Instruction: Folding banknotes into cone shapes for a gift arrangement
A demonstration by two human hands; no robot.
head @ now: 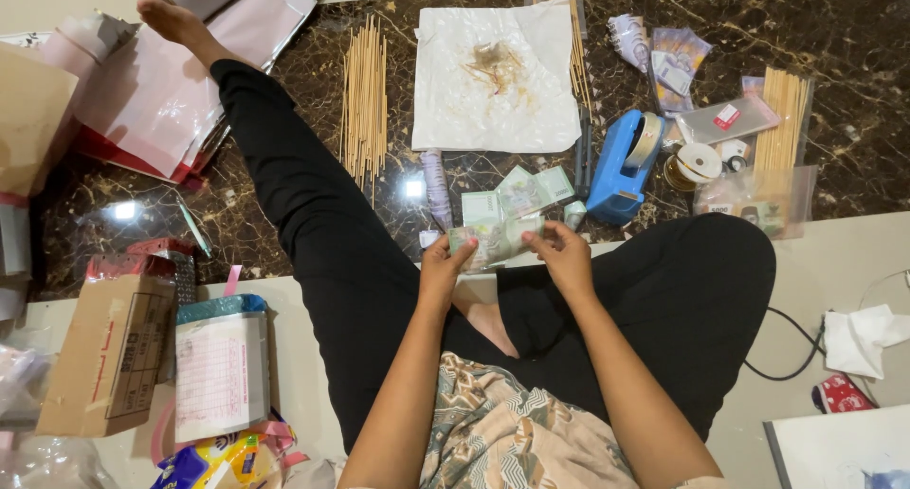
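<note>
Banknote: a greenish paper note (493, 243), creased and partly rolled, held between both hands just above the lap, near the middle of the scene.
Left hand: the left hand (442, 266) pinches the note's left end, thumb and fingertips pressed together on the paper.
Right hand: the right hand (567, 257) pinches the right end, fingers curled over the edge.
Step in hand: it looks like folding or rolling the note; the paper is bent but not yet a tight shape.
Next move calls for: by this reading, an even pinch at both ends so the thin paper creases straight and does not tear.
Loose notes: more green banknotes (517, 193) lie on the dark marble floor (834, 34) just beyond the hands.
Tape dispenser: a blue one (621, 167) stands right of those notes.
Skewers: a bundle of thin wooden sticks (364, 100) lies far left of the notes.
White sheet: crumpled paper (495, 81) with brown scraps lies farther off.
Cardboard box: a brown box (109, 356) sits near left.
</note>
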